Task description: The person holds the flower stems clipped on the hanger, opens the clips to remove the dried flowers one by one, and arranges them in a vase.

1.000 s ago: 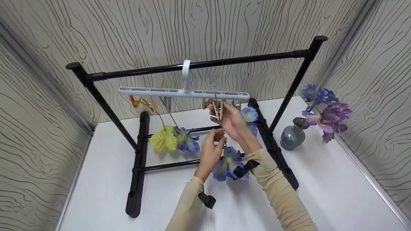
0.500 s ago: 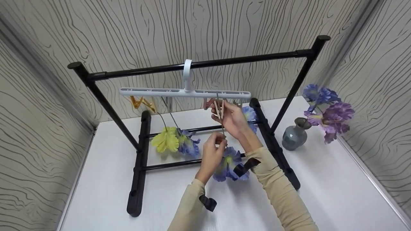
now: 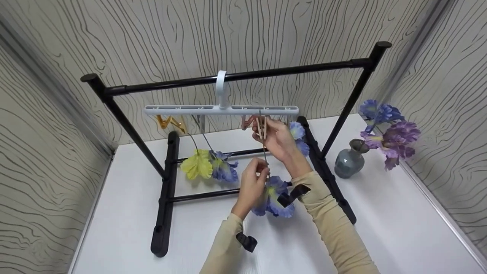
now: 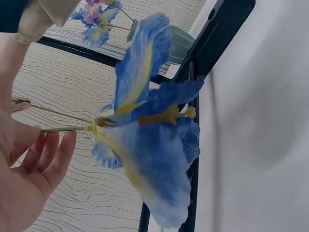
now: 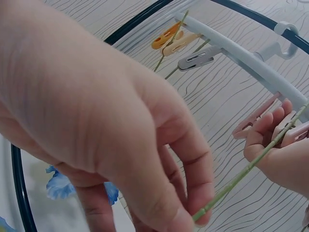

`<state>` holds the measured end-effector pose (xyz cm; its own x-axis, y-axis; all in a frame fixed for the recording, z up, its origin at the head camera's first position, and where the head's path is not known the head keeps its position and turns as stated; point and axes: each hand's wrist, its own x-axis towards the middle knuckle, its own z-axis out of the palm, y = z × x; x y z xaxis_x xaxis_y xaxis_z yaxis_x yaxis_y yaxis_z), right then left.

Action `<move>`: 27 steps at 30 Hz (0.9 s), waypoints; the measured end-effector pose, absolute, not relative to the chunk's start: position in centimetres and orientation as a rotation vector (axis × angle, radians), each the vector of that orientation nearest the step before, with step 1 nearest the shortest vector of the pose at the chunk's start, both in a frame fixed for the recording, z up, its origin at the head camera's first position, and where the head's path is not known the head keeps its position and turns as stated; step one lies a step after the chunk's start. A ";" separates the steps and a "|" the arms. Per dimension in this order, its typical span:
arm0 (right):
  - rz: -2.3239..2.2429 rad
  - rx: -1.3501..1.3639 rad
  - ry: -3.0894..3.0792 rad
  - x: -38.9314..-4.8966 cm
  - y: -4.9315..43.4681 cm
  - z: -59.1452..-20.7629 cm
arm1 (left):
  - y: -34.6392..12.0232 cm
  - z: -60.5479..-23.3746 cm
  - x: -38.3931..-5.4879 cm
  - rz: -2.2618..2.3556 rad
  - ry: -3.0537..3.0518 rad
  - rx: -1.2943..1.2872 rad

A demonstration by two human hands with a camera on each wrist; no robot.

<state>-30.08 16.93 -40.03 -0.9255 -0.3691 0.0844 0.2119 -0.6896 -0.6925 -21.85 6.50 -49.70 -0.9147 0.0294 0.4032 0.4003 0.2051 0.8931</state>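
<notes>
In the head view my left hand [image 3: 250, 186] pinches the thin green stem [image 3: 265, 153] of a blue iris [image 3: 282, 199] between thumb and fingers. The left wrist view shows the flower's blue and yellow petals [image 4: 154, 159] just beyond those fingertips. Higher up, my right hand [image 3: 281, 140] holds a pale beige clothespin [image 3: 265, 131] under the right half of a light-blue hanger [image 3: 209, 110]. The stem runs up past this clothespin and its tip overlaps the hanger bar. In the right wrist view, the stem [image 5: 246, 169] slants up from the left hand to the right hand [image 5: 282, 159].
The hanger hooks over a black rack [image 3: 289, 71]. An orange clothespin [image 3: 164, 121] hangs at its left, near a yellow flower [image 3: 196, 164] and a blue flower [image 3: 224, 169]. A pink clothespin [image 3: 248, 121] hangs beside my right hand. At right stands a grey-blue vase [image 3: 349, 163] with blue and purple flowers.
The right hand and its clothespin have shifted slightly right, and the hanger has moved a little with them. The left hand sits slightly lower, still pinching the stem.
</notes>
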 end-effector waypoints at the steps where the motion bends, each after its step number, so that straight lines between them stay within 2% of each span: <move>1: -2.613 -0.301 1.032 -30.1 16.9 -40.0 | 6.5 -49.7 -21.8 -1.766 -2.188 -0.405; 27: -2.667 -0.181 0.910 -30.4 16.9 -39.4 | 5.4 -50.0 -21.2 -1.707 -2.223 -0.428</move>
